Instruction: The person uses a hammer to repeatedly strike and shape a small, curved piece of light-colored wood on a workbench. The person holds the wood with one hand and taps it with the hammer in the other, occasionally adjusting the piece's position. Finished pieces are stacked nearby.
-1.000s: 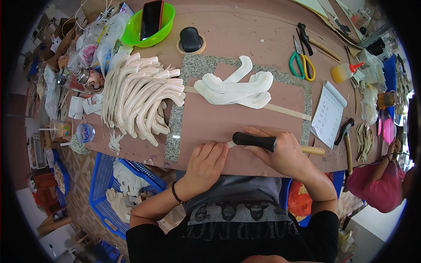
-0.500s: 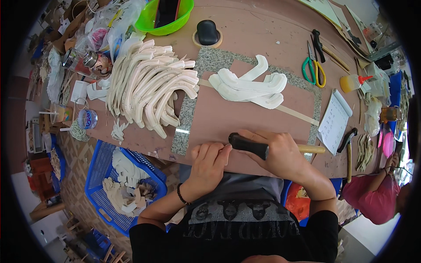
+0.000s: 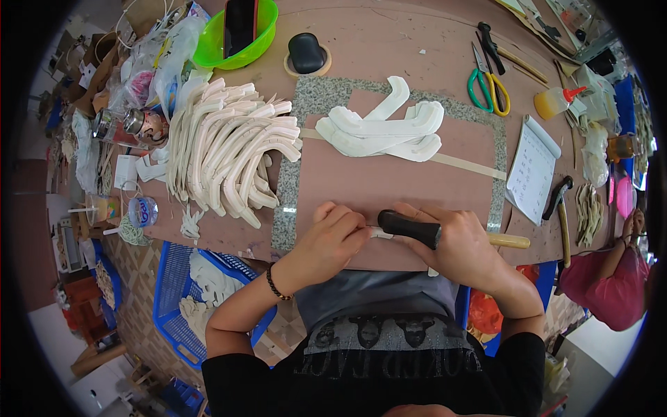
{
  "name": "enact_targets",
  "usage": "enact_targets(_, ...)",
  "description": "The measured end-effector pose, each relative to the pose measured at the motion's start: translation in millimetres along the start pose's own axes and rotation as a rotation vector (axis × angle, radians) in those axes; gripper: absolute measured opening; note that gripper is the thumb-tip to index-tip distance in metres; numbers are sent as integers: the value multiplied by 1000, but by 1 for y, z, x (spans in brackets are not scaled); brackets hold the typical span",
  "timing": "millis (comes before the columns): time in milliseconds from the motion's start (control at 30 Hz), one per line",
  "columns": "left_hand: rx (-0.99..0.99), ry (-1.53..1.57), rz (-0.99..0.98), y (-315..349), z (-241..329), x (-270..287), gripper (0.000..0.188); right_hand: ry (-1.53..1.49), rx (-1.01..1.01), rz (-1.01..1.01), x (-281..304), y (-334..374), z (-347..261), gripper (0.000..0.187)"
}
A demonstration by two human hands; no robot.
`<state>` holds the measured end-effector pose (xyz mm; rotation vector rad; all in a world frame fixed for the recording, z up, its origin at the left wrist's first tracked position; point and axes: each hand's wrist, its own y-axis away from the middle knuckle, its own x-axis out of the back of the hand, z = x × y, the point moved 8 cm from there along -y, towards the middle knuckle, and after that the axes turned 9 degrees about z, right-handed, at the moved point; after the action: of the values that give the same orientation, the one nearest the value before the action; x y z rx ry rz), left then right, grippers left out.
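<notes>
Where the two hands meet at the near edge of the worktop [image 3: 389, 42], a small pale piece [image 3: 377, 233] lies flat. Left hand [image 3: 330, 243]: fingers pressed together, pinning the piece. Right hand [image 3: 462, 247]: fingers wrapped around a black-handled tool [image 3: 410, 228], long axis left-right, tip pointing left at the piece. Against half a second ago: tool handle levelled from a slant; hands in place.

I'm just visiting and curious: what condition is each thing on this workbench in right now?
Left hand: pinching a small pale piece.
Right hand: gripping the black-handled tool.
Scissors: closed, lying flat.
Glue bottle: capped, on its side.
Green bowl: holding a dark phone.
Blue basket: partly filled with pale pieces.
</notes>
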<state>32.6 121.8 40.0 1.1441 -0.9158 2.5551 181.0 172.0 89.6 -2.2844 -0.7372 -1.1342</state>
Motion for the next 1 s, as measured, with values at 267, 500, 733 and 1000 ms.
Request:
enact_targets(267, 133, -38, 109, 1, -7, 12, 24, 11, -116, -82, -11, -3, -2, 38)
enact_targets(500, -14, 15, 66, 6, -1, 7, 25, 41, 24, 9, -9, -2, -5, 39)
enact_targets(733, -20, -149, 18, 6, 8, 6, 30, 23, 50, 26, -14, -6, -8, 37)
enact_targets(1000, 212, -54, 223, 24, 1, 8, 23, 5, 55, 10, -14, -9, -8, 40)
